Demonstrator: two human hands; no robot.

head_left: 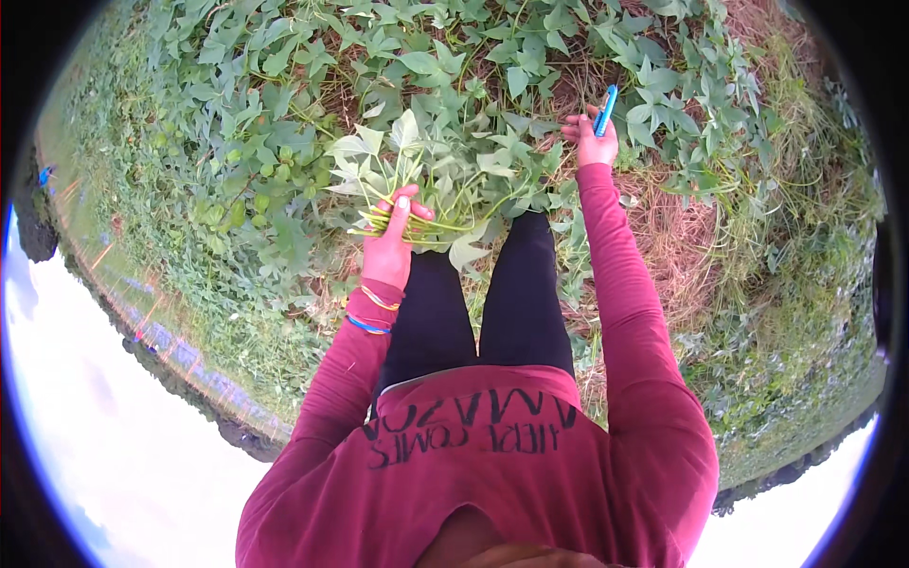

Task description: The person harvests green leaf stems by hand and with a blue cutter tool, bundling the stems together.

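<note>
My left hand [389, 248] is closed round the stems of a bunch of sweet potato leaves [405, 142], thumb on top. The cut-looking stem ends stick out to the left of the fist, and pale leaf undersides fan out above it. Coloured bands [369, 326] circle that wrist. Farther out to the right, my right hand [595, 150] has a slim blue box cutter [606, 110] held against it by the thumb. Its fingers are partly curled close to the vines, and no blade can be made out.
Dense sweet potato vines [275, 142] cover the ground ahead and to the left. Dry straw [668, 256] lies to the right of my right forearm. My dark-trousered legs [525, 293] stand among the leaves. A small blue shape [45, 176] shows far off at the left.
</note>
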